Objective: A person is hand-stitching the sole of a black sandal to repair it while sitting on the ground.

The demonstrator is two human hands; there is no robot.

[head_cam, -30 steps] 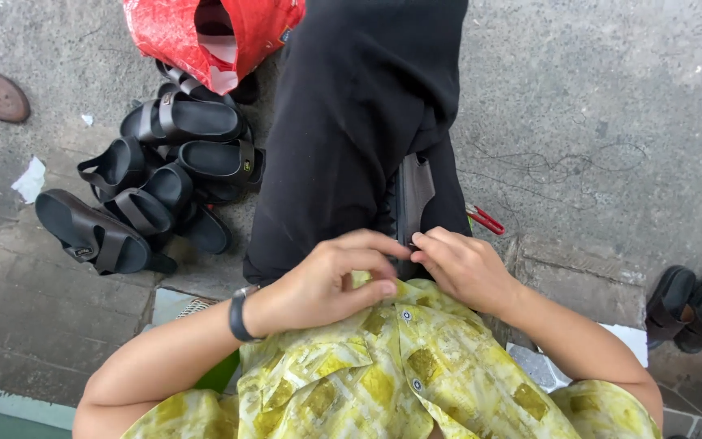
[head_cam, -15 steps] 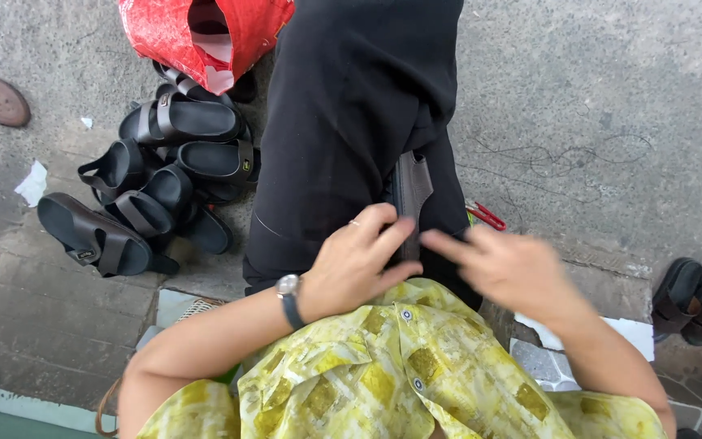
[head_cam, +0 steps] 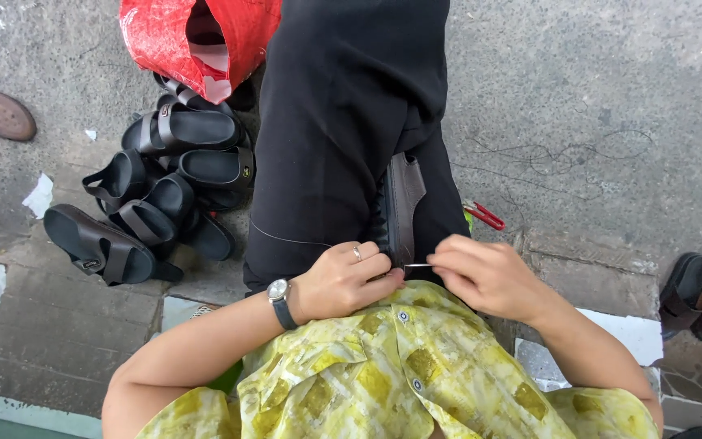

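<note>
Wedged upright between the black-trousered knees, the dark brown leather sandal with its ridged black rubber sole (head_cam: 397, 207) sits just above centre, at about twelve o'clock from the hands. The left hand (head_cam: 341, 283), with ring and wristwatch, presses its fingers closed against the sandal's near end; the right hand (head_cam: 485, 276) pinches a thin steel needle (head_cam: 418, 265) at that same end, fingertips nearly meeting the left's. A pale thread (head_cam: 286, 237) trails away toward nine o'clock. The sandal looks light but stiff in the sole, the strap pliable, so the sole edge seems the firm place to grip. At eleven o'clock an open red woven plastic sack (head_cam: 197, 41) shows a pale lining; what it holds cannot be made out. Beside it lies a heap of black strapped sandals (head_cam: 156, 203).
</note>
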